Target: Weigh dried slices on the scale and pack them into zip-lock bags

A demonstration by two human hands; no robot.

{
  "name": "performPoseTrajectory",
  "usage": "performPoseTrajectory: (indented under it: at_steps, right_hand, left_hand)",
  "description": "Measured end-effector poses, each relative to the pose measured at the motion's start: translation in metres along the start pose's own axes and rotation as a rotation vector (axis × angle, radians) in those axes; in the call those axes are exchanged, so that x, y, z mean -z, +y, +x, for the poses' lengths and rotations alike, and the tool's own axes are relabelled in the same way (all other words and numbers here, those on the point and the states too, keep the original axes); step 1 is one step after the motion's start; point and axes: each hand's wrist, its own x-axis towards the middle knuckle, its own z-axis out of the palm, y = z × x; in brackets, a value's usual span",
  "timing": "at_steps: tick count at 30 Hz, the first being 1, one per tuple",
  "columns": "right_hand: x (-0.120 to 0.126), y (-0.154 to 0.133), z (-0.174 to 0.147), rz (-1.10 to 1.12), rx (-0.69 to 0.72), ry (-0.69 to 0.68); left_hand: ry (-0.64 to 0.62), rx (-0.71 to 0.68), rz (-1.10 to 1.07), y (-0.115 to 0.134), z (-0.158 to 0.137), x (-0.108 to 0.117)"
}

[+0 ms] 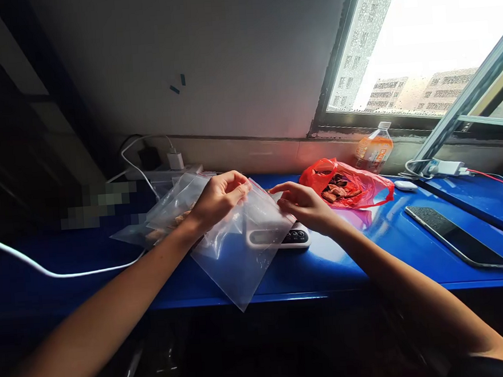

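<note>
A clear zip-lock bag with a red strip along its top edge hangs between my two hands. My left hand pinches the bag's upper left corner, and my right hand closes its fingers on the right side of that edge. No contents show in this bag. Behind it, partly covered, stands a white kitchen scale with a dark button panel. Left of my left hand lie more clear bags with brownish pieces inside, partly hidden by my wrist. A red plastic bag holding dark reddish-brown chunks sits open beyond my right hand.
A smartphone lies on the blue table at right. An orange drink bottle stands by the window. White cables and chargers run along the wall; another plug is at the right. A white cable crosses the left side.
</note>
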Motion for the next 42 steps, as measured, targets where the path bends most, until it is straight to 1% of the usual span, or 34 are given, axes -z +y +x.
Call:
performPoseTrajectory:
  at_steps: [4, 7, 10, 13, 17, 21, 24, 26, 29, 33, 35, 38, 42]
  right_hand:
    - [-0.002, -0.003, 0.000, -0.079, 0.021, 0.078]
    - [-0.006, -0.013, -0.003, -0.071, 0.058, 0.084]
    - [-0.013, -0.020, -0.006, -0.066, 0.086, 0.068]
    - [-0.018, -0.020, -0.007, -0.101, 0.128, 0.084]
    - [-0.020, -0.018, -0.007, -0.159, 0.110, 0.111]
    - [-0.022, -0.017, -0.008, -0.132, 0.101, 0.053]
    - [-0.028, -0.014, -0.009, -0.145, 0.106, 0.081]
    - [-0.031, -0.012, -0.009, -0.148, 0.096, 0.136]
    - [-0.033, -0.009, -0.007, -0.130, 0.090, 0.196]
    - [-0.031, -0.008, -0.006, -0.134, 0.089, 0.213]
    - [-0.031, -0.008, -0.006, -0.162, 0.121, 0.203]
    - [-0.031, -0.009, -0.007, -0.192, 0.182, 0.193]
    - [-0.033, -0.009, -0.008, -0.186, 0.170, 0.186]
  left_hand:
    - [0.011, 0.011, 0.047, 0.000, 0.001, 0.001]
    - [-0.011, -0.002, 0.109, 0.000, -0.001, -0.002]
    - [-0.068, -0.061, 0.169, 0.000, -0.005, -0.009]
    - [-0.122, -0.134, 0.226, 0.002, -0.010, -0.016]
    - [-0.175, -0.171, 0.256, 0.002, -0.015, -0.023]
    - [-0.192, -0.210, 0.322, 0.000, -0.016, -0.026]
    - [-0.176, -0.262, 0.357, 0.000, -0.016, -0.027]
    - [-0.152, -0.255, 0.347, 0.000, -0.016, -0.027]
    - [-0.122, -0.179, 0.324, 0.000, -0.017, -0.027]
    - [-0.119, -0.120, 0.269, 0.000, -0.018, -0.028]
    - [-0.115, -0.118, 0.245, 0.000, -0.018, -0.028]
    - [-0.132, -0.182, 0.294, 0.000, -0.019, -0.027]
    - [-0.165, -0.300, 0.493, -0.001, -0.019, -0.024]
